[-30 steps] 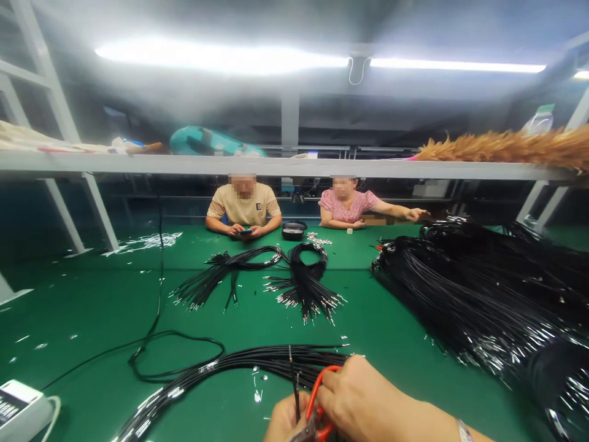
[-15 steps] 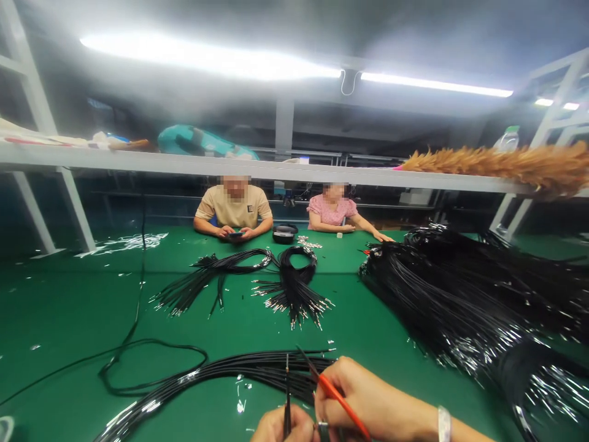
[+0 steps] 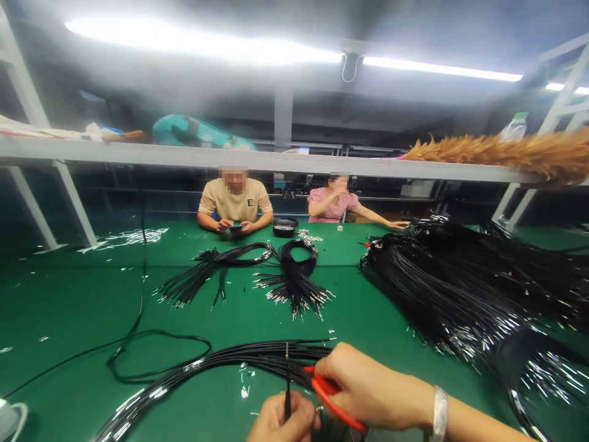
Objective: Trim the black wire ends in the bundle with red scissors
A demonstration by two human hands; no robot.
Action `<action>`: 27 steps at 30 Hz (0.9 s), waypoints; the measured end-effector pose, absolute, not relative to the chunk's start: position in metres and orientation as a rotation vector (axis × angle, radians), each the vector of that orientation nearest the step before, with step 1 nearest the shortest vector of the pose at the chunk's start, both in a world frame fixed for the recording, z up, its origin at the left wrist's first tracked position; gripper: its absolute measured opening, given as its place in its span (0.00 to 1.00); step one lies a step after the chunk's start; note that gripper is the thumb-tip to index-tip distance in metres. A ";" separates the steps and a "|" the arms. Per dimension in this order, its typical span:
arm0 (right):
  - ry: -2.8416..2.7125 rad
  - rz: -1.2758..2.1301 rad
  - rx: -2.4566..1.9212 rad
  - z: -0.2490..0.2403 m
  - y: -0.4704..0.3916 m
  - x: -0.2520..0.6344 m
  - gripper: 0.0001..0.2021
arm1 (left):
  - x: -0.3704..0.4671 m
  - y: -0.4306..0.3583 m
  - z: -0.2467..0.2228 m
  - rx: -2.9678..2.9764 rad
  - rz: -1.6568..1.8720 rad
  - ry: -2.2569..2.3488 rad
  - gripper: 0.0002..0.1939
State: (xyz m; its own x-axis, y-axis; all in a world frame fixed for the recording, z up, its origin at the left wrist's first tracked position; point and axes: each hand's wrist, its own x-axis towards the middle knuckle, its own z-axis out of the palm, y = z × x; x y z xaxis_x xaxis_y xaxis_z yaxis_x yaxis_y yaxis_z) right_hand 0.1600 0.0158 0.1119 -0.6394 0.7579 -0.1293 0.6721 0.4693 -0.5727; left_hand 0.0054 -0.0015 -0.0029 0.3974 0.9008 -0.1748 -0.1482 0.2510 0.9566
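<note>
At the bottom centre my left hand (image 3: 286, 417) pinches a thin black cable (image 3: 288, 383), its bare metal tip pointing up. My right hand (image 3: 363, 383), with a pale band at the wrist, is closed on a red-handled tool (image 3: 338, 408), which looks like scissors or tweezers. The tool's dark tip is just right of the held cable; whether they touch I cannot tell. Behind both hands a bundle of black cables (image 3: 230, 358) curves across the green table (image 3: 184, 325), its ends partly hidden by my right hand.
Two looped cable bundles (image 3: 299, 276) lie mid-table, and a large cable heap (image 3: 427, 282) fills the right. Across the table sit two people, one (image 3: 235, 199) holding a phone, the other (image 3: 338, 205) reaching toward the heap. A white shelf (image 3: 276, 159) spans overhead.
My right hand has turned, and the tool's tip has dropped lower, its red handles now showing as loops. The person in pink has raised one hand to the face.
</note>
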 end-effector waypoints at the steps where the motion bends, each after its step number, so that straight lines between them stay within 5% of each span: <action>1: -2.463 0.966 -1.304 0.109 0.017 0.162 0.09 | 0.004 -0.002 0.000 1.026 0.871 0.859 0.22; 13: -2.172 1.112 -1.629 0.068 -0.020 0.173 0.23 | 0.006 -0.004 -0.001 0.696 1.005 0.570 0.14; 27: -2.370 0.800 -1.672 0.054 -0.019 0.169 0.20 | 0.008 -0.004 -0.004 0.879 1.038 0.752 0.17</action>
State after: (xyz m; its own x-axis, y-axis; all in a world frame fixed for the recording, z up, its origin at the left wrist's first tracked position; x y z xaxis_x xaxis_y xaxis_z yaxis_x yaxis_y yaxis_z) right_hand 0.1687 -0.0190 0.0539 -0.3764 0.9068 -0.1897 0.8364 0.2446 -0.4905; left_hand 0.0081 -0.0038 -0.0040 0.3306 0.9371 -0.1123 -0.3988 0.2466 0.8833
